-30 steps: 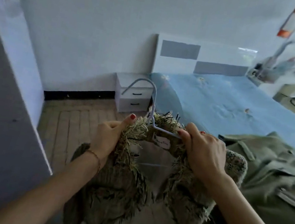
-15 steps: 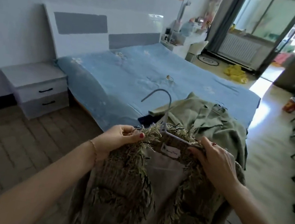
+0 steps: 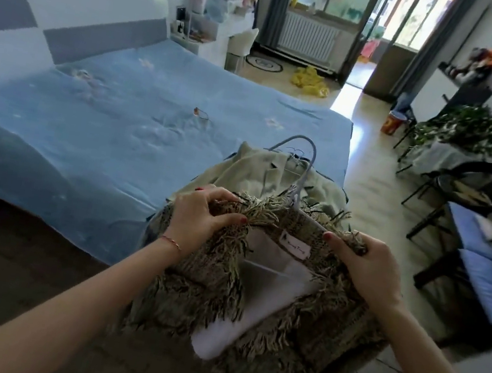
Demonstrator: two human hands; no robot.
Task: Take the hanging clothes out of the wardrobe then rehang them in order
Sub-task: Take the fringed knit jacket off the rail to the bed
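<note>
A brown fringed tweed jacket (image 3: 207,290) with a pale lining hangs on a light hanger (image 3: 303,176), held in front of me over the near corner of the bed. My left hand (image 3: 199,221) grips the jacket's left shoulder at the fringe. On the other shoulder, next to the neck label, my right hand (image 3: 367,271) is closed. Behind the jacket a light green coat (image 3: 253,171) lies on the blue bed (image 3: 119,119), with wire hanger hooks showing at its collar. The wardrobe is out of view.
A grey-and-white headboard (image 3: 69,26) stands at the left. Black chairs (image 3: 477,199) with piled items and a plant (image 3: 462,128) line the right wall. A dressing table (image 3: 211,34), a radiator (image 3: 308,40) and a yellow cloth (image 3: 309,81) on the floor are at the far end.
My view has swung right, from the wall and nightstand to the bed and far room. Both hands kept hold of the fringed jacket and carried it over the green coat.
</note>
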